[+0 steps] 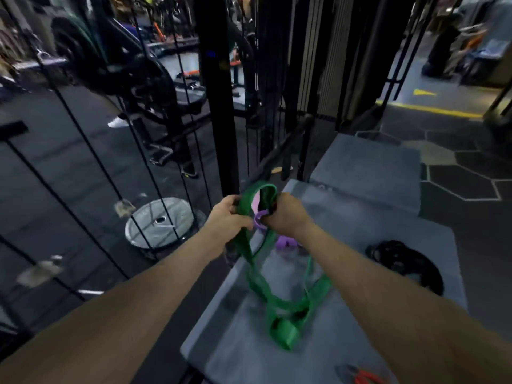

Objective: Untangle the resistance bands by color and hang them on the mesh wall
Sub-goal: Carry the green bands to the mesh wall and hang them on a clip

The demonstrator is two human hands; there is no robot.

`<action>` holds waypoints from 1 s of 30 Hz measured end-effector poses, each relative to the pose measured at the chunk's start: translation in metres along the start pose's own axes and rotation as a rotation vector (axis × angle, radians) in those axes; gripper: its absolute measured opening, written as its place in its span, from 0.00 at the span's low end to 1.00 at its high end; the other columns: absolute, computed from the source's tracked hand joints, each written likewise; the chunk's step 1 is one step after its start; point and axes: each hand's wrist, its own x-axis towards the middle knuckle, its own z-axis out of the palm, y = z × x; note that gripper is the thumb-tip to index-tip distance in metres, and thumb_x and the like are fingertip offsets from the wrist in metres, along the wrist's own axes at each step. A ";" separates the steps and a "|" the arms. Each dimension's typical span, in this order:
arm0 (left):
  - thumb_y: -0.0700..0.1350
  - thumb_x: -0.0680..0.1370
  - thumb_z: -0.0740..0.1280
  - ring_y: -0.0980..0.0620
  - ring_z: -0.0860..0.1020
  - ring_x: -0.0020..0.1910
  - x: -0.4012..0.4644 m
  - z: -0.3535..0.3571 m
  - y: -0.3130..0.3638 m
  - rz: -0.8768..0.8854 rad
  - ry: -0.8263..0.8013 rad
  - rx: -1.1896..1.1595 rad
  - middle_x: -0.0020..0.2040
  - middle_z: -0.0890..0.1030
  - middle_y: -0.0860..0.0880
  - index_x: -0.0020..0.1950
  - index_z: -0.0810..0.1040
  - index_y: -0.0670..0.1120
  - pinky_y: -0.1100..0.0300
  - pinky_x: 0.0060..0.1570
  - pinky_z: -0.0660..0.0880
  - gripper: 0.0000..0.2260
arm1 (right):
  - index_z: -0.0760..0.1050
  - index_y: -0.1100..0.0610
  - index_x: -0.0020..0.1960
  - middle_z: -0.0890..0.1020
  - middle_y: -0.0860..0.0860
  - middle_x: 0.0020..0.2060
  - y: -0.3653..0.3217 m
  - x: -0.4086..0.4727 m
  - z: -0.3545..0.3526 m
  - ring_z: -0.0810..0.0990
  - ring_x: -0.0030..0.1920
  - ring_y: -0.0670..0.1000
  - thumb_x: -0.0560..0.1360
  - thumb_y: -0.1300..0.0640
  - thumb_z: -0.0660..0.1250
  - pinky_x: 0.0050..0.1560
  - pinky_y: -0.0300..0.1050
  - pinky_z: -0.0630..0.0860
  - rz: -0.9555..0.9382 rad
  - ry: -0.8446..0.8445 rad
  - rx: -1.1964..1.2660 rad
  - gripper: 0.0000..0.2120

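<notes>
Green band (279,300) held up over the grey platform (388,342), top loop between both hands, long axis running down and toward the person, tail twisted on the surface. Left hand (225,217) grips the left strand; right hand (285,214) grips green loop plus purple band (259,217) threaded through it. Mesh wall (83,162) lies left, nearer the left hand.

One green band (279,300), one purple band (259,217).
</notes>
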 end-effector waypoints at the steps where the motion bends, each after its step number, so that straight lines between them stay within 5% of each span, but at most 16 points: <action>1: 0.26 0.66 0.66 0.48 0.74 0.38 -0.009 -0.005 0.023 0.010 -0.011 0.022 0.37 0.76 0.46 0.51 0.75 0.45 0.57 0.36 0.72 0.19 | 0.68 0.60 0.32 0.73 0.54 0.32 -0.016 -0.002 -0.017 0.72 0.39 0.55 0.70 0.54 0.64 0.34 0.41 0.62 0.007 -0.027 -0.029 0.12; 7: 0.29 0.65 0.65 0.45 0.74 0.42 -0.069 -0.025 0.127 0.093 0.072 0.133 0.42 0.75 0.45 0.53 0.74 0.45 0.54 0.40 0.71 0.19 | 0.70 0.61 0.32 0.69 0.50 0.26 -0.080 -0.028 -0.108 0.68 0.27 0.48 0.70 0.61 0.67 0.18 0.31 0.61 -0.073 -0.069 -0.090 0.10; 12: 0.26 0.67 0.62 0.49 0.71 0.35 -0.132 -0.034 0.180 0.132 0.201 0.169 0.36 0.72 0.48 0.54 0.73 0.45 0.59 0.34 0.68 0.21 | 0.67 0.58 0.33 0.72 0.53 0.30 -0.094 -0.063 -0.156 0.71 0.35 0.53 0.74 0.60 0.64 0.34 0.44 0.66 -0.260 -0.055 -0.091 0.12; 16: 0.25 0.68 0.61 0.51 0.68 0.32 -0.182 -0.028 0.212 0.141 0.340 0.163 0.35 0.70 0.48 0.54 0.74 0.45 0.61 0.31 0.65 0.21 | 0.65 0.54 0.31 0.69 0.49 0.29 -0.120 -0.095 -0.201 0.70 0.36 0.53 0.75 0.60 0.62 0.30 0.43 0.64 -0.384 -0.060 -0.092 0.15; 19: 0.28 0.69 0.64 0.52 0.72 0.36 -0.215 -0.028 0.240 0.174 0.420 0.092 0.40 0.73 0.48 0.57 0.73 0.46 0.61 0.34 0.69 0.21 | 0.73 0.60 0.45 0.75 0.55 0.38 -0.153 -0.107 -0.234 0.72 0.39 0.53 0.76 0.58 0.62 0.37 0.41 0.65 -0.499 -0.037 -0.050 0.05; 24: 0.29 0.69 0.63 0.51 0.72 0.39 -0.271 -0.052 0.288 0.244 0.601 0.100 0.39 0.73 0.51 0.52 0.78 0.47 0.60 0.38 0.70 0.17 | 0.74 0.64 0.56 0.76 0.57 0.45 -0.211 -0.139 -0.269 0.73 0.45 0.52 0.76 0.59 0.63 0.36 0.38 0.60 -0.703 0.031 0.083 0.12; 30: 0.26 0.66 0.60 0.49 0.70 0.34 -0.329 -0.070 0.337 0.390 0.687 0.002 0.32 0.70 0.48 0.45 0.79 0.46 0.53 0.40 0.70 0.19 | 0.73 0.64 0.57 0.79 0.61 0.51 -0.273 -0.175 -0.305 0.81 0.47 0.61 0.75 0.58 0.63 0.51 0.58 0.78 -0.788 0.054 0.237 0.14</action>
